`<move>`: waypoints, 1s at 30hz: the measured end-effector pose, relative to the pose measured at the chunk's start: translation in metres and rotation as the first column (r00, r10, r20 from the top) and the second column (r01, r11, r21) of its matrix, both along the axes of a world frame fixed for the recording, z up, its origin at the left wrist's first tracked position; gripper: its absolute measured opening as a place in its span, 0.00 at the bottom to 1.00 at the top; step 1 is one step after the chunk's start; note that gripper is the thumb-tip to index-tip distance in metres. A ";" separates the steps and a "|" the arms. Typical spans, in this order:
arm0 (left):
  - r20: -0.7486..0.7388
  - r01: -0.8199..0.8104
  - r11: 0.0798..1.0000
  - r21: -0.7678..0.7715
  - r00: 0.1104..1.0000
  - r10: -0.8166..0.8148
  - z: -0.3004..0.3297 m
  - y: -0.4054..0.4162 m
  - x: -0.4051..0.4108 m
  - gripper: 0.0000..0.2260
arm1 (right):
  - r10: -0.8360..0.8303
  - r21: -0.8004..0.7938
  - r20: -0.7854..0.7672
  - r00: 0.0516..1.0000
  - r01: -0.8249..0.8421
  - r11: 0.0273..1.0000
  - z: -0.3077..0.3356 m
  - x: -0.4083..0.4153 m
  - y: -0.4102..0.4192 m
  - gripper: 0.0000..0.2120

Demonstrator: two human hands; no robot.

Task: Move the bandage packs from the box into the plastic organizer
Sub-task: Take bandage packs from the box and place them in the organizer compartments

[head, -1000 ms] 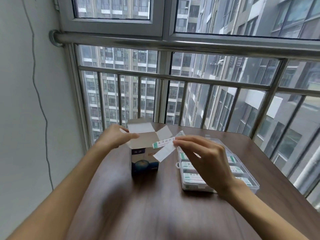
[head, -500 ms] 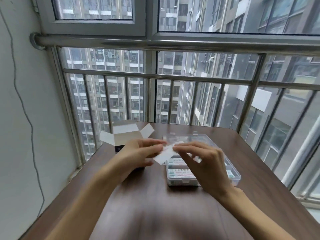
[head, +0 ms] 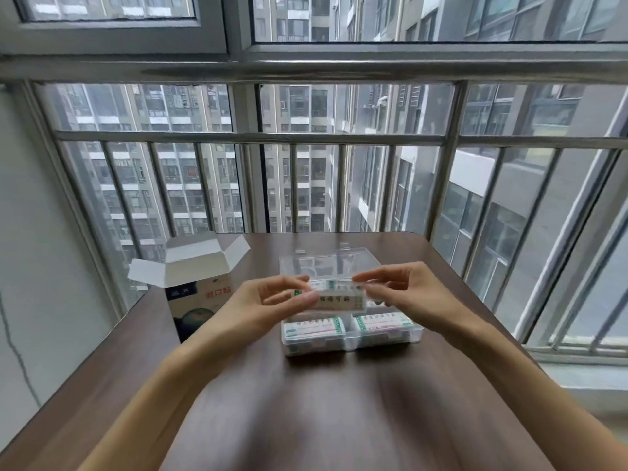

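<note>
The left hand and right hand each pinched 1 end of a bandage pack, held level just above the plastic organizer. The organizer's 2 near compartments already held packs, so the task appeared well advanced. The box stood open, left of the organizer; its contents were hidden. The far compartments were obscured by the hands.
</note>
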State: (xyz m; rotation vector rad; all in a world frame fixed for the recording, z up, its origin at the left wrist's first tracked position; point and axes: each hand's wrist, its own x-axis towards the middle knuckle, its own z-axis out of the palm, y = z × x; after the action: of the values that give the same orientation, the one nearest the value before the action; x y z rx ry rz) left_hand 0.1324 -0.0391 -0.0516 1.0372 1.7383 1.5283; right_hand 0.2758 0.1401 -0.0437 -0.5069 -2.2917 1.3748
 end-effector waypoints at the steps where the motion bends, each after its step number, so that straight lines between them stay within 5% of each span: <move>1: 0.001 -0.011 1.000 0.008 1.000 0.011 0.001 0.006 0.002 0.09 | 0.054 -0.019 -0.008 0.999 -0.054 0.998 0.000 0.001 0.000 0.08; 4: 0.015 -0.069 0.997 0.040 0.998 0.069 0.003 0.028 0.014 0.06 | 0.112 -0.097 -0.037 0.993 -0.115 0.989 0.001 0.003 0.001 0.10; 7: -0.060 -0.179 0.977 0.114 0.981 0.187 0.000 0.048 0.024 0.06 | 0.080 -0.406 -0.107 0.991 -0.117 0.906 0.004 0.008 0.008 0.12; 9: -0.130 -0.216 0.966 0.145 0.963 0.235 -0.007 0.061 0.028 0.09 | 0.051 -0.445 -0.109 0.993 -0.094 0.891 0.001 0.013 0.017 0.13; 14: -0.462 -0.327 0.943 0.064 0.828 0.319 -0.027 0.086 0.033 0.10 | -0.072 0.001 -0.111 0.991 0.072 0.997 -0.016 0.021 0.027 0.09; 18: -0.658 -0.241 0.969 -0.062 0.740 0.141 -0.030 0.089 0.027 0.04 | -0.112 0.254 -0.084 0.990 0.129 0.959 -0.035 0.020 0.043 0.07; 30: -0.824 -0.209 0.967 -0.144 0.567 0.000 -0.031 0.078 0.023 0.06 | -0.122 0.431 -0.050 0.991 0.132 0.892 -0.057 0.021 0.047 0.06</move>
State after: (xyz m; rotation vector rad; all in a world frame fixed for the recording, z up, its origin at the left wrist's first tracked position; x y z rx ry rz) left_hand 0.1554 0.0392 -0.0826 1.7156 2.5639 0.8594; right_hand 0.2967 0.1873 -0.1008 -0.4794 -2.3990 0.7642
